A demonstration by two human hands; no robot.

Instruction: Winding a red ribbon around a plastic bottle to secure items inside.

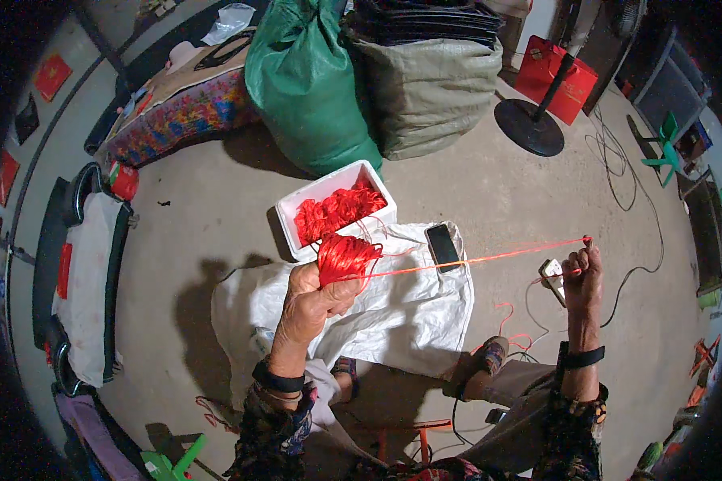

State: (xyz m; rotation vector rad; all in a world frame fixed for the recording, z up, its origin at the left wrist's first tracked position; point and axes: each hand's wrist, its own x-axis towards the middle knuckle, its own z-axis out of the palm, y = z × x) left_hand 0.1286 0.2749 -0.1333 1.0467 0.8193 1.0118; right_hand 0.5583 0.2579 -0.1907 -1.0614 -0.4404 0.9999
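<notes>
My left hand (309, 309) is closed round a thick bundle of red plastic cord (349, 258), held up over a white sheet. From the bundle, strands stretch taut to the right. They end at my right hand (583, 282), whose fingers are closed on the cord at about the same height. Just beyond the bundle stands a white foam box (383, 216), and more loose red cord (337, 210) lies in it. The white sheet (425, 321), like a flattened sack, spreads on the floor below my hands, with a dark phone (442, 247) on it.
A white power strip (552, 279) and cables lie beside my right hand. At the back are a full green sack (309, 88), a beige sack (433, 96), a round black stand base (529, 128) and a red bag (557, 80). A white-covered seat (88, 289) stands left.
</notes>
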